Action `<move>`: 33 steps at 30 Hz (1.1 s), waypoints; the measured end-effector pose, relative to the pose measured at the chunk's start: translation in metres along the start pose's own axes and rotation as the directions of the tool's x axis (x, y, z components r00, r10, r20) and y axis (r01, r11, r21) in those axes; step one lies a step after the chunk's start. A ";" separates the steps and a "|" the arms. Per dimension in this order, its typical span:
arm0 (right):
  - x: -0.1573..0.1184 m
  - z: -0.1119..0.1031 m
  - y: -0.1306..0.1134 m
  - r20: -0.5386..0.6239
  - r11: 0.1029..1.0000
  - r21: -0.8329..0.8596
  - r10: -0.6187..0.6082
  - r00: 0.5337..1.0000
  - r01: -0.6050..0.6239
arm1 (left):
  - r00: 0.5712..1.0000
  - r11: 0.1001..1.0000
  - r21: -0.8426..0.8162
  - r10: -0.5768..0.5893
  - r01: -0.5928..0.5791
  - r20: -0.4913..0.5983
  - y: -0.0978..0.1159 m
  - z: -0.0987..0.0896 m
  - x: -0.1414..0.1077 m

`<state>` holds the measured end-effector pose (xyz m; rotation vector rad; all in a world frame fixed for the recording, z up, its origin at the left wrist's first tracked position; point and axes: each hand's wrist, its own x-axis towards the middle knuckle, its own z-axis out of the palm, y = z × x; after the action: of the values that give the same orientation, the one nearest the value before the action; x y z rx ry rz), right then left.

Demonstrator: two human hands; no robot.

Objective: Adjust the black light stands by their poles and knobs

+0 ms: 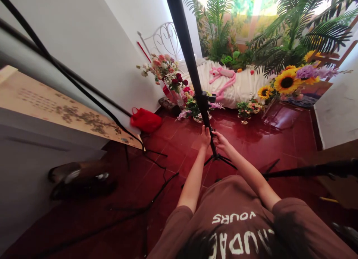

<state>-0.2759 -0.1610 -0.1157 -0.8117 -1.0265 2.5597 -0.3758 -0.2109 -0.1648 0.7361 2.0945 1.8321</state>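
Observation:
A black tripod stand [187, 39] rises from the floor in front of me, leaning to the upper left; its top is out of view. My left hand [206, 138] grips the lower pole from its left side, with fingers pointing upward. On the other side, my right hand [220, 140] is closed with curled fingers at the pole, at about the same height. Whether a small knob lies within its fingers cannot be made out. Above both hands sits a black clamp collar [203, 98] with a knob. The spread legs [216, 157] rest on the floor just below.
Flower bunches [167, 70], sunflowers [286, 81] and a white-draped bed [243, 89] with a pink plush toy [223, 73] stand ahead. At left are a red bag [145, 120], a painted panel [69, 110] and black cables [165, 180]. Another black pole [307, 170] extends at right.

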 end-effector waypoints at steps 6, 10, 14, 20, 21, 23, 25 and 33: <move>-0.021 -0.014 -0.028 0.236 0.271 -0.884 -0.444 0.864 0.381 | 0.998 0.998 -0.017 0.055 -0.055 -0.003 -0.004 -0.002 -0.002; -0.031 0.003 -0.058 0.387 0.009 -0.886 -0.537 0.749 0.464 | 0.999 0.999 -0.011 0.049 -0.050 -0.023 0.001 0.000 -0.005; -0.027 0.050 -0.087 0.344 0.170 -0.743 -0.733 0.587 0.647 | 0.998 0.999 0.002 0.048 -0.048 -0.029 0.009 -0.001 -0.009; -0.006 0.115 -0.115 0.286 0.288 -0.679 -0.743 0.605 0.675 | 1.000 1.000 0.025 0.006 -0.006 -0.008 0.012 -0.006 -0.010; -0.003 0.119 -0.116 0.266 0.303 -0.684 -0.743 0.614 0.663 | 1.000 0.999 0.032 0.012 -0.012 -0.005 0.011 -0.006 -0.009; 0.002 0.122 -0.115 0.219 0.336 -0.692 -0.746 0.629 0.639 | 0.999 0.999 0.038 0.034 -0.035 0.006 0.010 -0.007 -0.009; 0.006 0.118 -0.110 0.189 0.367 -0.695 -0.737 0.649 0.618 | 0.999 0.998 0.036 0.044 -0.045 0.020 0.008 -0.008 -0.009; 0.009 0.089 -0.075 0.116 0.464 -0.708 -0.668 0.735 0.533 | 0.998 0.999 0.004 0.051 -0.051 0.023 0.002 -0.005 -0.006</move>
<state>-0.3327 -0.1523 -0.0140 -0.6279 -1.8713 1.4112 -0.3735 -0.2184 -0.1631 0.8150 2.0848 1.8371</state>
